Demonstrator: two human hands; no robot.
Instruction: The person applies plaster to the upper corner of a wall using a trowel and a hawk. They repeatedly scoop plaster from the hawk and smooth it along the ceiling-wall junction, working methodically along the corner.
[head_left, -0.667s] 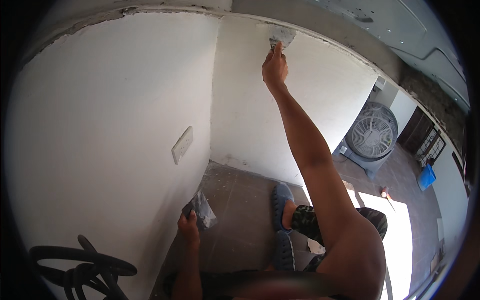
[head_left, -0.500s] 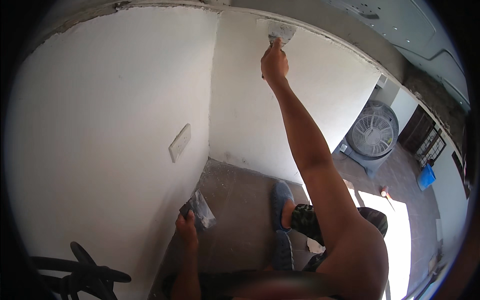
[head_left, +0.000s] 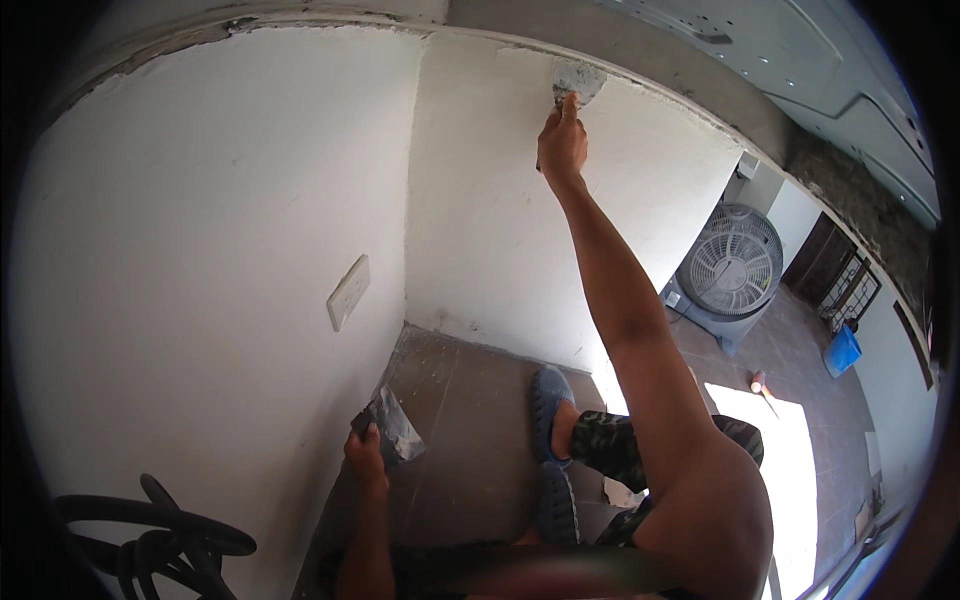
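My right hand (head_left: 564,146) is stretched far out, closed around the handle of a putty knife (head_left: 578,82). Its grey-smeared blade lies against the white back wall (head_left: 480,190), just under the ledge along the top. Low on the left, my left hand (head_left: 367,456) grips a second, wider putty knife (head_left: 401,425). Its blade has pale smears on it and is held above the tiled floor, close to the left wall (head_left: 210,240).
A white wall socket (head_left: 348,293) sits on the left wall. Black hose coils (head_left: 160,535) fill the lower left. To the right are a grey fan (head_left: 735,262), a blue bucket (head_left: 842,352) and a tool with a red-and-white end (head_left: 759,384) on the floor.
My right hand has slid its putty knife slightly to the right along the top of the back wall. My left hand stays nearly in place. The whole view has shifted a little.
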